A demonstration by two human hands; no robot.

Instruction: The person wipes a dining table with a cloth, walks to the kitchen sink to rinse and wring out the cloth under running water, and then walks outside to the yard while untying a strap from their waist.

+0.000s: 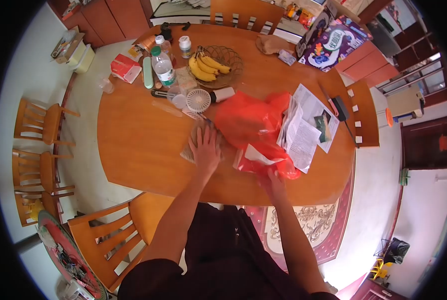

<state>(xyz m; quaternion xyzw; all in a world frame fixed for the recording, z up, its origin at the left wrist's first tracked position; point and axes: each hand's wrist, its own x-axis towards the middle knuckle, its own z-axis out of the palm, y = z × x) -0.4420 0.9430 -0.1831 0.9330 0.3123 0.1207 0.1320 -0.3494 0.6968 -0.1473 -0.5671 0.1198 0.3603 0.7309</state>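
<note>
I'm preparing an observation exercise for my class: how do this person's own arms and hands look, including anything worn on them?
The left sleeve and right sleeve are dark, nearly black and short, leaving both forearms bare. The left hand and right hand show no gloves. No watch or marking is visible.

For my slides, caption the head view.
Left hand over a greyish item, right hand at a red plastic bag, bananas farther back.

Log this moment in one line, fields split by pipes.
left hand: spread over brownish item | right hand: at red bag, near edge | papers: right of bag | bananas: in bowl
</note>
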